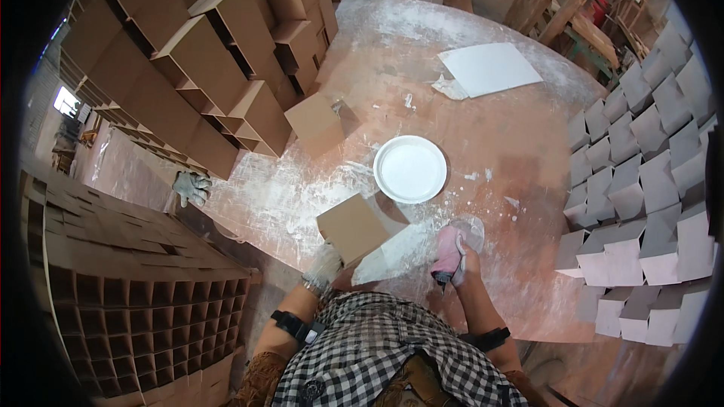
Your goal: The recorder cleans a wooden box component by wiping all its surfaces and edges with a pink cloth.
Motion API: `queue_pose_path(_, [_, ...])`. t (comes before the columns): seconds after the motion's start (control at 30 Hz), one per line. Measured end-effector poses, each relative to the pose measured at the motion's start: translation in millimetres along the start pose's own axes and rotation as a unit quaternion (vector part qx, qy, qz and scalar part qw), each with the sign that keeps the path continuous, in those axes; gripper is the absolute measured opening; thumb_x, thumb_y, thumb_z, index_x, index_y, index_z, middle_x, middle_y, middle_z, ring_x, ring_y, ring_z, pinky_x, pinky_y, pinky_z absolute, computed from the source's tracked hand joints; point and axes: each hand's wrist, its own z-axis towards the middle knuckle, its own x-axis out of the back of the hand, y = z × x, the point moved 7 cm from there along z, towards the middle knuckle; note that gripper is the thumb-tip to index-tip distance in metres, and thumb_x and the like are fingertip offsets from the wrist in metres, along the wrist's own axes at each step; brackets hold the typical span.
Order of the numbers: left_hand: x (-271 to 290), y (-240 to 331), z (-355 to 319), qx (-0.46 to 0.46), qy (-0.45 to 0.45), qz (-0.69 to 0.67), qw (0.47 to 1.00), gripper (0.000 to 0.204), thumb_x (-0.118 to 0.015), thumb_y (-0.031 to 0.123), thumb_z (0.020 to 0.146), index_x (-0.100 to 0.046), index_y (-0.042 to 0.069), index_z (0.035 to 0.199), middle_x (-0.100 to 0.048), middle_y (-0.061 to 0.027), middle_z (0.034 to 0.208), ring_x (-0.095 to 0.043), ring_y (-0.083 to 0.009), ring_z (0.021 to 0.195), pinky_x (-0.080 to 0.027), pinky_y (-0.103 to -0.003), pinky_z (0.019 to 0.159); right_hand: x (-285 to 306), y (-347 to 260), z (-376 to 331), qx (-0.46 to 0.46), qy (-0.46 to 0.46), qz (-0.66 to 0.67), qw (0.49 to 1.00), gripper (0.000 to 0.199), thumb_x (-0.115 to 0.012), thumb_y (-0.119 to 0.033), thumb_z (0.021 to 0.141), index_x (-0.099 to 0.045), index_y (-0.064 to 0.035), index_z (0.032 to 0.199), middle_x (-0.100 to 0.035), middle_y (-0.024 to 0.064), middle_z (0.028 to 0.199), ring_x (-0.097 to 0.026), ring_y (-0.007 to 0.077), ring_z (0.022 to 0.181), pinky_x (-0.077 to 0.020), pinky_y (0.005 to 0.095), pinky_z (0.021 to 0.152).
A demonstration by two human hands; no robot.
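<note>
My left hand, in a pale work glove, grips the near left edge of a small brown board box over the white-smeared tabletop. To the right, my right hand is closed round a pink-wrapped tool with a dark tip pointing toward me. A translucent round piece shows beside its far end; I cannot make out the tool's exact kind. Beyond both hands a round white basin rests on the table. Another brown box sits farther left.
Brown boxes are stacked high at the far left, with a compartmented stack nearer. Grey-white boxes line the right side. A white sheet lies at the back of the table. A grey glove is at the left edge.
</note>
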Motion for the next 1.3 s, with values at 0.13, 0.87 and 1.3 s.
queue_pose_path(0.13, [29, -17, 2, 0.041, -0.009, 0.192, 0.98, 0.046, -0.056, 0.022, 0.089, -0.044, 0.004, 0.129, -0.054, -0.0067, 0.123, -0.049, -0.0165, 0.115, -0.039, -0.03, 0.098, -18, -18, 3, 0.054, -0.003, -0.114, 0.992, 0.033, -0.054, -0.017, 0.09, -0.053, 0.0031, 0.117, -0.061, 0.0095, 0.103, -0.06, 0.0202, 0.088, -0.0491, 0.0321, 0.078])
queue_pose_path(0.87, [45, -27, 30, 0.012, -0.108, 0.626, 0.772, 0.045, -0.056, 0.025, 0.087, -0.047, 0.004, 0.126, -0.056, -0.0101, 0.12, -0.052, -0.0202, 0.112, -0.042, -0.032, 0.093, -184, -61, 65, 0.253, 0.012, -0.84, 0.48, 0.034, -0.055, -0.026, 0.074, -0.065, -0.0042, 0.098, -0.062, 0.0234, 0.096, -0.061, 0.0387, 0.087, -0.0486, 0.0442, 0.079])
queue_pose_path(1.3, [29, -35, 44, -0.006, -0.144, 0.691, 0.708, 0.045, -0.056, 0.027, 0.087, -0.049, 0.004, 0.124, -0.057, -0.0122, 0.119, -0.054, -0.0223, 0.11, -0.044, -0.033, 0.091, -121, -81, 66, 0.141, -0.022, -0.203, 0.969, 0.03, -0.056, -0.016, 0.084, -0.058, 0.0035, 0.107, -0.063, 0.0096, 0.098, -0.061, 0.022, 0.085, -0.0499, 0.0334, 0.077])
